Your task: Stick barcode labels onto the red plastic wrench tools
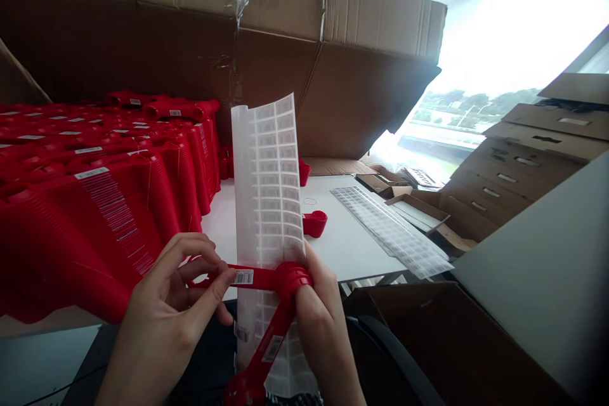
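Note:
My right hand [322, 304] grips the round end of a red plastic piece [294, 277] and the edge of a translucent sheet [273, 184] marked with a grid of small rectangles. The sheet stands upright and slightly curled behind the red piece. Two flat red arms run from the round end, one leftward and one down, each with a white barcode label. At the left arm's tip, my left hand [174, 311] is closed, thumb and fingertips together at the barcode label [244, 276]. Part of the red tip is hidden behind its fingers.
Many red pieces with barcode labels [114, 222] are stacked on the left of the white table [340, 247]. Another red piece [314, 223] and a gridded sheet [390, 228] lie farther back. Cardboard boxes [523, 158] stand right; a large carton [280, 63] looms behind.

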`<action>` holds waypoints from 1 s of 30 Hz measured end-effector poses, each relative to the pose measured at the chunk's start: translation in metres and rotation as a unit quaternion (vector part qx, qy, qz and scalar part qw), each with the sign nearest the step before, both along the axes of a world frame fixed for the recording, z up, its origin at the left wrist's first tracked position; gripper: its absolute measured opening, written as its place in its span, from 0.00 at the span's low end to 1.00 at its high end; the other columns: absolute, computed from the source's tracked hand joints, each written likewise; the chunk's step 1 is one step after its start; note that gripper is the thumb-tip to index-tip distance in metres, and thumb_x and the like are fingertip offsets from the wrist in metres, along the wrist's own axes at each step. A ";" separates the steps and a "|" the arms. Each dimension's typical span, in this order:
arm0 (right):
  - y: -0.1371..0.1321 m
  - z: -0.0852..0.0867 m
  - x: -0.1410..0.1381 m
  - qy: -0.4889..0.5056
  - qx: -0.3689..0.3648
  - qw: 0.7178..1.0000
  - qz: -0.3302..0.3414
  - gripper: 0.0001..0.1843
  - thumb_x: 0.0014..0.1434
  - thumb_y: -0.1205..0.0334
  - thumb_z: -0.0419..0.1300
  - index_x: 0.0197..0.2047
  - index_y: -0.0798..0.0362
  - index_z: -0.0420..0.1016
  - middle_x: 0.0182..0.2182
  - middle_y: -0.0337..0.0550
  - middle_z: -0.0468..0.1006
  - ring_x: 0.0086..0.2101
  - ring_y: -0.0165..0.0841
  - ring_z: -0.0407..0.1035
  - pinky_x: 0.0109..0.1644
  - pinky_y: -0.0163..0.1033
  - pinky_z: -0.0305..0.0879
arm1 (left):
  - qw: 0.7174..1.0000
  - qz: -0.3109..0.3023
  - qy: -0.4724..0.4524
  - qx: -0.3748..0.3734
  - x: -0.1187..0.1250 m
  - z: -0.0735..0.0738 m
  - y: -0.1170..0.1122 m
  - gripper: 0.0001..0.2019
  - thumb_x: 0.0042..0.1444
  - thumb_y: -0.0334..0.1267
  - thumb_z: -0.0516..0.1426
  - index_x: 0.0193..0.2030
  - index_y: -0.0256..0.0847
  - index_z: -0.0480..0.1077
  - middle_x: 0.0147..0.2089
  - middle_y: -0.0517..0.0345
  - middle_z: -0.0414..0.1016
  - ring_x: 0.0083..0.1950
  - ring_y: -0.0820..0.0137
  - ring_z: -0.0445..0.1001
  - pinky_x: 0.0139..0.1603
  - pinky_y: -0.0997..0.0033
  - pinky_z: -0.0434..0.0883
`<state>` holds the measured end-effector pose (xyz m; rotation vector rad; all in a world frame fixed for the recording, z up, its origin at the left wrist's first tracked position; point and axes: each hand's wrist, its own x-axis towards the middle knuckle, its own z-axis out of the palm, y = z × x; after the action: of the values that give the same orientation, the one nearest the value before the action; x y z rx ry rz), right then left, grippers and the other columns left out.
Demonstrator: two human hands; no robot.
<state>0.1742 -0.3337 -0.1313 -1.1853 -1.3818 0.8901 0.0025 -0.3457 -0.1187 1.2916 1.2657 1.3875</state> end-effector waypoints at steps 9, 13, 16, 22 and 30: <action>-0.003 0.000 0.001 0.000 -0.002 1.000 -0.010 0.05 0.59 0.66 0.50 0.34 0.49 0.66 0.30 0.38 0.72 0.30 0.33 0.61 0.33 0.39 0.60 | 1.000 -0.006 -0.003 0.027 -0.001 -0.001 -0.001 0.13 0.55 0.46 0.69 0.36 0.46 0.70 0.50 0.64 0.66 0.29 0.76 0.76 0.25 0.76 0.78; -0.006 0.002 0.000 0.015 -0.003 1.000 0.009 0.06 0.60 0.66 0.49 0.34 0.49 0.66 0.28 0.37 0.71 0.29 0.32 0.60 0.31 0.38 0.58 | 0.999 -0.015 0.006 0.030 0.000 -0.002 0.001 0.12 0.58 0.45 0.68 0.37 0.47 0.69 0.51 0.65 0.65 0.34 0.76 0.75 0.30 0.78 0.79; -0.008 0.004 -0.001 0.015 0.002 1.000 0.005 0.07 0.60 0.67 0.49 0.35 0.49 0.66 0.30 0.37 0.72 0.30 0.33 0.60 0.33 0.39 0.60 | 0.998 0.001 0.027 0.054 0.001 -0.005 0.002 0.10 0.60 0.44 0.66 0.38 0.48 0.69 0.49 0.64 0.65 0.38 0.75 0.74 0.34 0.80 0.78; -0.011 0.003 0.000 0.025 0.009 1.000 -0.007 0.04 0.59 0.66 0.51 0.33 0.48 0.65 0.30 0.38 0.71 0.31 0.35 0.63 0.34 0.39 0.62 | 0.987 0.088 0.106 0.085 0.006 -0.010 0.004 0.10 0.61 0.47 0.66 0.41 0.50 0.70 0.50 0.64 0.64 0.42 0.75 0.76 0.42 0.79 0.78; -0.008 0.008 0.002 0.065 -0.020 0.996 -0.065 0.14 0.56 0.64 0.52 0.43 0.48 0.75 0.31 0.43 0.74 0.34 0.39 0.66 0.35 0.39 0.64 | 0.988 0.068 0.098 0.100 0.008 -0.004 0.006 0.09 0.62 0.44 0.65 0.42 0.48 0.70 0.50 0.63 0.63 0.40 0.75 0.77 0.44 0.76 0.80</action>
<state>0.1757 -0.3418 -0.1234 -1.2125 -1.1737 0.8900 0.0103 -0.3392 -0.1225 1.5343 1.3946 1.5454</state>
